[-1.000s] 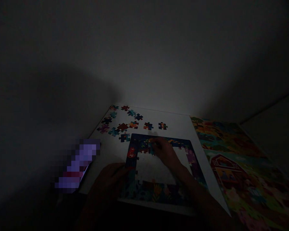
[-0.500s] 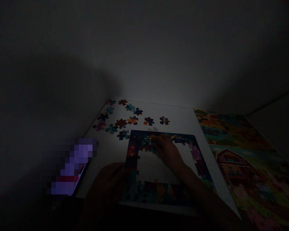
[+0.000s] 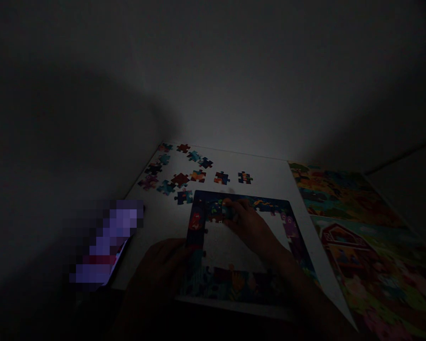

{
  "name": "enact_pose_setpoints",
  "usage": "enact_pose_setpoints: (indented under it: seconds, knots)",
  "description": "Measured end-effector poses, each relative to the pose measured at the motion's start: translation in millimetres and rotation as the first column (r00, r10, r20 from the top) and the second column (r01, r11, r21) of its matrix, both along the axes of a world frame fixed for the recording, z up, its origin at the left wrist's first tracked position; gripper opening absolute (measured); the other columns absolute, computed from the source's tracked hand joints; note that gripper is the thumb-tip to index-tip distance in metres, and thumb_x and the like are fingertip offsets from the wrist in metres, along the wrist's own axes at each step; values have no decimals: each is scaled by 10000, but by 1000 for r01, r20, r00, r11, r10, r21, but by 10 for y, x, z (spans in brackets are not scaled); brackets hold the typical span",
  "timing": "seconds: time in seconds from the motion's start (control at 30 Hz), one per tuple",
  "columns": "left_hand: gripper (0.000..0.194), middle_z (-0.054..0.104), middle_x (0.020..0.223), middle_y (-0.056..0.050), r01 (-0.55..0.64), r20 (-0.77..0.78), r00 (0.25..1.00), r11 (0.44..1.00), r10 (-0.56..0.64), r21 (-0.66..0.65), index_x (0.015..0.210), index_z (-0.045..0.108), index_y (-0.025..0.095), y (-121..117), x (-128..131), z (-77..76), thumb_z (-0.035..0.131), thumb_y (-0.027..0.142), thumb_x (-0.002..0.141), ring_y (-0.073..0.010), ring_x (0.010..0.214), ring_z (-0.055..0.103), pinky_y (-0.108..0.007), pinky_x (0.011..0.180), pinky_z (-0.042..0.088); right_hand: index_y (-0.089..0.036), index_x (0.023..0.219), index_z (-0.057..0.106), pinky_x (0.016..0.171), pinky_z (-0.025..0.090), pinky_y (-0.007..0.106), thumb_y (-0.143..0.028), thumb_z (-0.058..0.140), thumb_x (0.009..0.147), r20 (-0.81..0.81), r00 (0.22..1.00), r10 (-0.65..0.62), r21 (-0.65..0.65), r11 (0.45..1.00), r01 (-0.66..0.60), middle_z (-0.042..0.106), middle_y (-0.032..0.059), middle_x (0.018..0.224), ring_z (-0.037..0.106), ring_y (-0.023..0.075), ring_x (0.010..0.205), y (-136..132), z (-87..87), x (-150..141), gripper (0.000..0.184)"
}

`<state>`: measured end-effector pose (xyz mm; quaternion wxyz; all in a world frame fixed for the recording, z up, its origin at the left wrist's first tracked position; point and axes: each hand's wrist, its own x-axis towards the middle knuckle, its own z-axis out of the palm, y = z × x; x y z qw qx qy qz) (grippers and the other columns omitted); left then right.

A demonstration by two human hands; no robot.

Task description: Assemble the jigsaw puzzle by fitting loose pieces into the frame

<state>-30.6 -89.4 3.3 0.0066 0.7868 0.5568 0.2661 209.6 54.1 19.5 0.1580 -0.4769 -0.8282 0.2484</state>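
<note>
A dark jigsaw puzzle [image 3: 192, 220] lies on the white table, its border joined and its middle showing white. My right hand [image 3: 244, 218] is over the upper part of it, fingers pinched on a puzzle piece [image 3: 228, 211] at the inner edge of the top border. The fingers hide most of that piece. My left hand [image 3: 166, 258] rests at the puzzle's left edge, its fingers reaching towards the frame; in the dim light I cannot make out whether they hold anything.
Several loose puzzle pieces [image 3: 180, 180] are scattered at the back left. A lit, pixelated phone-like screen [image 3: 110, 241] stands at the left edge. Bright farm and animal pictures [image 3: 355, 255] lie on the right. A pale wall [image 3: 234, 94] rises behind the table.
The piece in my right hand now sits lower and flatter against the top border, mostly under the fingers. My left hand has barely moved. The view has shifted slightly.
</note>
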Motion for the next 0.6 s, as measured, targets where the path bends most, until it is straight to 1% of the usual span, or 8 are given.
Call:
enact_pose_setpoints:
  seconds: [0.1,0.17,0.27,0.33,0.4,0.47,0.53,0.6]
  knots:
    - [361,671,1148,-44,1,11,1000,1000,-1,-3,1243,618,272,-2,1,7,480,167,927,-194,1030,612,-337,851,540,-276,1332,478,855,519,394,-244,634,857,-36,999,-24,-24,999,23,518,100,1211,592,239,1023,7,-28,21,501]
    - [366,666,1163,-49,2,17,1000,1000,-2,1,1251,611,273,-4,-8,-15,478,162,929,-199,1050,607,-347,859,540,-271,1330,482,866,516,400,-240,649,846,-84,996,-32,-45,999,29,512,99,1200,584,243,1033,13,-36,26,513]
    - [377,665,1166,-51,6,14,1000,1000,-6,20,1261,603,279,-6,-18,-59,480,154,927,-200,1050,609,-355,864,540,-272,1317,500,887,510,398,-226,671,822,-158,987,-13,-75,997,2,504,84,1175,573,235,1042,19,-47,37,526]
    - [372,668,1152,-50,0,22,1000,1000,-1,27,1249,607,276,-11,-7,-60,484,149,923,-197,1043,612,-347,862,539,-271,1297,523,867,517,385,-214,681,800,-195,981,0,-96,995,-19,514,73,1137,576,227,1010,20,-62,48,524]
    - [361,672,1136,-49,-15,39,999,999,14,30,1224,616,271,-20,17,-28,480,139,917,-195,1039,615,-338,862,540,-265,1224,578,825,524,369,-215,674,793,-240,971,16,-122,991,-46,539,62,1079,583,222,967,19,-70,63,445]
    - [363,678,1118,-47,-27,46,999,999,26,28,1204,618,270,-27,44,22,475,120,906,-191,1024,623,-324,845,548,-265,1096,634,759,526,351,-243,657,801,-297,955,14,-156,986,-63,576,46,1006,597,217,900,16,-43,84,296]
    - [370,683,1093,-51,-32,55,998,998,30,46,1190,612,261,-29,64,67,467,96,892,-186,998,632,-313,824,556,-273,975,655,677,516,331,-294,636,818,-333,943,10,-219,972,-88,617,24,906,610,206,797,9,48,117,159]
    - [376,685,1074,-60,-15,58,998,997,11,77,1187,602,246,-23,71,90,459,84,880,-186,972,639,-309,799,562,-284,939,661,611,496,313,-338,623,829,-335,942,2,-276,956,-101,645,14,829,612,200,713,10,201,158,128]
